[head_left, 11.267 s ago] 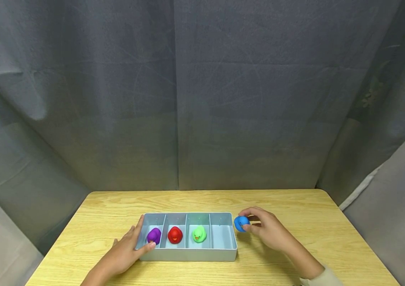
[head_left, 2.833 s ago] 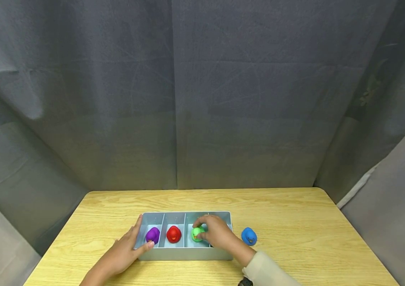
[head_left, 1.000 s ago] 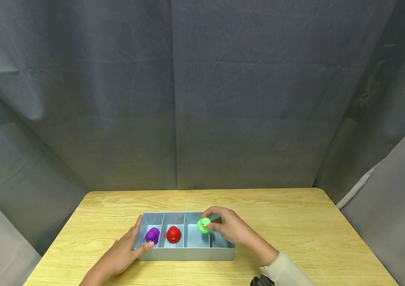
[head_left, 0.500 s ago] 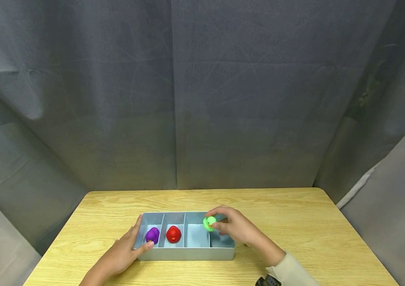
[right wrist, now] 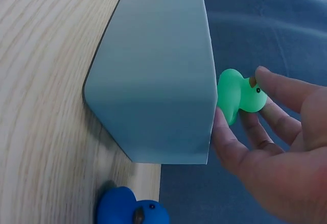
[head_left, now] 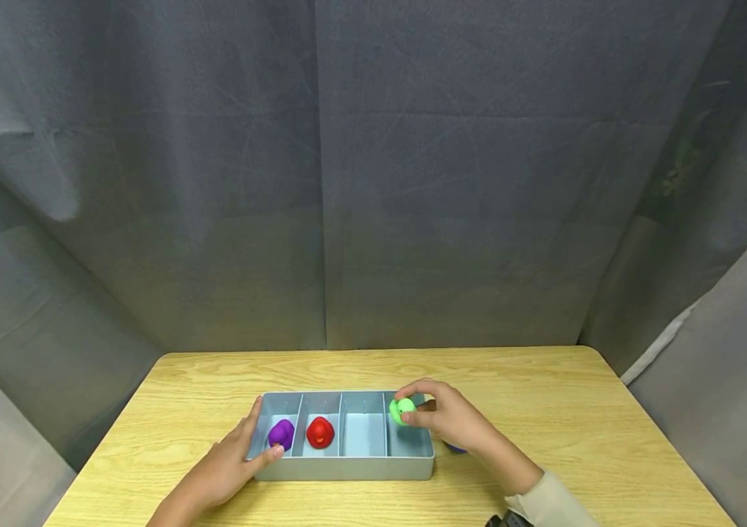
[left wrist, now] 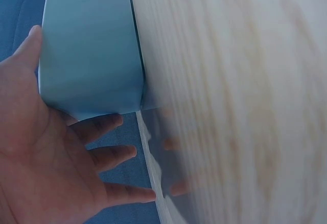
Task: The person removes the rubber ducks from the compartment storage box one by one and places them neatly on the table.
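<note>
My right hand [head_left: 446, 417] pinches a green rubber duck [head_left: 402, 410] by thumb and fingertips, above the rightmost compartment of a grey-blue divided box [head_left: 343, 468]. In the right wrist view the green duck [right wrist: 237, 95] is just over the box's rim. My left hand [head_left: 225, 468] rests against the box's left end, thumb at the front rim, the other fingers straight and spread, as the left hand [left wrist: 56, 157] in the left wrist view confirms. A purple duck [head_left: 281, 433] sits in the leftmost compartment, a red duck [head_left: 320, 432] in the second. The third holds nothing.
On the wooden table [head_left: 545, 410], right of the box, lies a blue duck [right wrist: 130, 206], mostly hidden behind the right hand in the head view. Grey curtains [head_left: 373, 183] hang behind the table and at its sides.
The right hand earlier set the blue duck on the table, then lifted the green duck from the third compartment and carried it right, over the fourth. The left hand has kept its place.
</note>
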### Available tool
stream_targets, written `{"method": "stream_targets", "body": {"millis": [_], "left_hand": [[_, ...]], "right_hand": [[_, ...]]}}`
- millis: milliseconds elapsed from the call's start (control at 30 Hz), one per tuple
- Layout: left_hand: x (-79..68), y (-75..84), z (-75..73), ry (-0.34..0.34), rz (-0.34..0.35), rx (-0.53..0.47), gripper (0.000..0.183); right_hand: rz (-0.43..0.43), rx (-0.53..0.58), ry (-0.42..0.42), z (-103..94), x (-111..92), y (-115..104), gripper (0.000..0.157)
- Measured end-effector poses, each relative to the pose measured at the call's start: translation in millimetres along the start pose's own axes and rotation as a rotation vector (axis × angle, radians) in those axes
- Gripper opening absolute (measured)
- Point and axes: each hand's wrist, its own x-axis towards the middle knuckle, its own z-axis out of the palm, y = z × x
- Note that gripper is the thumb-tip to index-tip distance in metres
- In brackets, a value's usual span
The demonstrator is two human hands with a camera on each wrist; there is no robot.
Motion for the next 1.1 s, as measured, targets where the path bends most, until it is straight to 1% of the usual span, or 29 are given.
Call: {"method": "stream_targets", "body": {"millis": [200,467,700,867,1100], "left_hand": [[3.8,-2.3,1.4,0.006,0.003,0.004,0.099],[3.6,-2.8,2.4,0.02,0.025,0.012,0.098],[0.8,-1.1,1.2,0.009,0.004,-0.003,0.1],[0.6,-1.3,0.9,0.008,0.004,0.005,0.099],[0.5,-1.0,0.7,0.007,0.004,0.005,0.099]], "right_hand": [[0.024,-0.019,0.043,-4.1,-5,-1,0.032],[0.045,0.052,0.061,-14.7,-15,0,0.033],[0.01,0.051,0.088,-23.5,-24,8,0.031],[0.006,0.037,0.114,-29.6,-30,13,0.034],[0.054,0.045,0.125,-38.5,-37,17,0.036]]}}
